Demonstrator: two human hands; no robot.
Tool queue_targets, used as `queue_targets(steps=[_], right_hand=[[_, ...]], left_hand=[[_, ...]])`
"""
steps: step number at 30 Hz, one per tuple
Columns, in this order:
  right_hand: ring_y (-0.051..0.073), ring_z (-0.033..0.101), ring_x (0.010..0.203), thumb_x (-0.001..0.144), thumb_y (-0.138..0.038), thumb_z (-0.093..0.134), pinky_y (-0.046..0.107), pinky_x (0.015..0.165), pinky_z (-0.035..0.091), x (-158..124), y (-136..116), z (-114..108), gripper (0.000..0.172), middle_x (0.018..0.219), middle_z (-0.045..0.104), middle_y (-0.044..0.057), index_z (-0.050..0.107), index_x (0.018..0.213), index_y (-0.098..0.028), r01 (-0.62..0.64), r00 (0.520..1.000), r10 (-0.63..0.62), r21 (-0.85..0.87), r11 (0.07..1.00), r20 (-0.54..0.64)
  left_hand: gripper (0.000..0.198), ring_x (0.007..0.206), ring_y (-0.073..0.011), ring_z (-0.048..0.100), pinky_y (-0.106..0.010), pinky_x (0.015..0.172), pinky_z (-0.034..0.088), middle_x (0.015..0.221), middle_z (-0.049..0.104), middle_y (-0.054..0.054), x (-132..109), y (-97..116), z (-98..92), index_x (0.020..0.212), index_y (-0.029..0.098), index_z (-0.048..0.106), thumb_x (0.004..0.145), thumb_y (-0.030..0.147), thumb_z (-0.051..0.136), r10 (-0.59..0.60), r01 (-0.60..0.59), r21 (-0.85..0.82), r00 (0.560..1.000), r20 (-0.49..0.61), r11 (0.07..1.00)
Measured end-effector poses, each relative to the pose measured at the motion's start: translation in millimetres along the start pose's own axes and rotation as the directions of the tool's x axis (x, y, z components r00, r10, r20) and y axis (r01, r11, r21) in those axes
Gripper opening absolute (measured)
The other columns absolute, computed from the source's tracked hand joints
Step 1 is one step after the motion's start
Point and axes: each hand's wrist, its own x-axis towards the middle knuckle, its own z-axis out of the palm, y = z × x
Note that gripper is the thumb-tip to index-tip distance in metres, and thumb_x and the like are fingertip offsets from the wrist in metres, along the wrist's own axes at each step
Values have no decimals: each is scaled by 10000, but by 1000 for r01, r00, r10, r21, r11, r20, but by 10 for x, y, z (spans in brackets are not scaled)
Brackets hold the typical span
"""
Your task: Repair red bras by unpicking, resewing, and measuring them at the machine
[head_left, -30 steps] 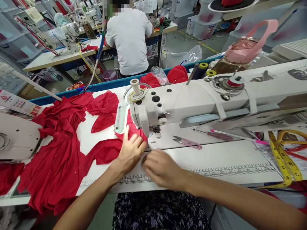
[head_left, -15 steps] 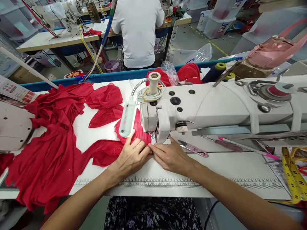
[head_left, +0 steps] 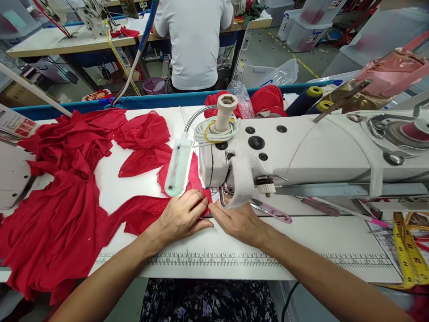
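Note:
A piece of red fabric (head_left: pixel 196 172) with a lacy edge lies under the head of a white sewing machine (head_left: pixel 243 179). My left hand (head_left: pixel 182 213) rests on its near end, fingers lying over the cloth and thumb stretched apart on the table. My right hand (head_left: pixel 239 222) pinches the fabric's right edge beside the presser foot. Part of its fingers is hidden behind the machine's white guard. Just above my left fingers hangs a small lamp (head_left: pixel 178 167) on a bendy metal neck. Pink-handled snips (head_left: pixel 273 211) lie right of my right hand.
A large heap of red fabric (head_left: pixel 67 201) covers the table's left side. Along the front edge runs a printed ruler (head_left: pixel 214 258). A yellow tape measure (head_left: pixel 407 255) lies at the right. Thread cones (head_left: pixel 304 99) stand behind the machine. Beyond sits a person in a white shirt (head_left: pixel 193 44).
My left fingers have drawn in from the lamp, and the left thumb now spreads away from them. My right hand stays by the presser foot. The whole view has shifted slightly.

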Motion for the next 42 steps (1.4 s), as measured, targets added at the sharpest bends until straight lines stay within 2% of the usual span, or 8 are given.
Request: queue_targets(steps=[4, 9, 14, 20, 30, 35, 39, 42], right_hand=[[178, 528, 713, 960, -78, 452, 357, 665, 363, -29, -52, -9, 222, 776, 633, 44, 647, 900, -164, -28, 996, 28, 1, 1000, 90], [178, 530, 698, 957, -70, 443, 363, 658, 364, -45, -74, -16, 245, 758, 630, 48, 649, 864, -164, -16, 992, 13, 22, 1000, 122], [178, 533, 706, 962, -85, 429, 363, 644, 346, -50, -72, -37, 267, 765, 634, 56, 642, 832, -181, -38, 984, 30, 42, 998, 176], [159, 522, 681, 960, -95, 435, 347, 621, 312, -70, -77, -59, 254, 759, 649, 54, 657, 861, -167, -40, 984, 38, 10, 999, 175], [194, 584, 742, 915, -98, 507, 372, 732, 398, -112, -65, -107, 246, 781, 674, 60, 692, 1062, -168, -70, 980, 65, 21, 997, 190], [220, 567, 767, 891, -103, 523, 404, 777, 414, -70, -27, -83, 277, 812, 679, 90, 694, 1103, -156, -88, 974, 81, 25, 996, 213], [231, 552, 773, 904, -133, 504, 407, 750, 420, -91, -19, 30, 314, 788, 668, 102, 680, 1163, -132, -85, 974, 71, 56, 995, 216], [235, 550, 769, 911, -162, 503, 415, 747, 427, -122, -29, 108, 339, 777, 663, 111, 665, 1204, -111, -92, 979, 79, 64, 994, 189]], left_hand=[[450, 1038, -300, 618, -399, 771, 515, 1085, 678, -161, 6, 3, -28, 1128, 119, 637, 944, 519, 543, -21, 19, 78, 1000, 20, 997], [571, 991, -287, 645, -377, 738, 492, 1065, 704, -154, -4, 0, -61, 1257, 111, 601, 964, 581, 463, -55, 50, 160, 998, 28, 986], [539, 1193, -324, 589, -411, 879, 482, 1224, 680, -172, -23, 5, -72, 1233, 99, 629, 983, 544, 456, -49, 44, 175, 999, 24, 984], [530, 1151, -314, 617, -457, 999, 444, 1251, 681, -146, -10, 0, -62, 1241, 99, 634, 968, 533, 501, -38, 38, 169, 999, -5, 985], [555, 1070, -286, 658, -379, 857, 518, 1129, 710, -156, 8, 19, 1, 1189, 100, 665, 976, 567, 453, -67, 73, 176, 997, -41, 982], [457, 969, -263, 679, -388, 877, 514, 1076, 722, -141, 17, -19, 5, 1124, 125, 671, 974, 520, 498, -108, 116, 221, 993, -49, 968], [253, 1091, -259, 651, -381, 905, 514, 1163, 708, -120, -1, -18, 16, 1079, 139, 662, 981, 341, 547, -14, 16, 169, 1000, -12, 985], [283, 1150, -284, 628, -412, 893, 520, 1202, 699, -119, -16, -12, 6, 1165, 138, 635, 978, 334, 551, -38, 40, 167, 999, -16, 985]])
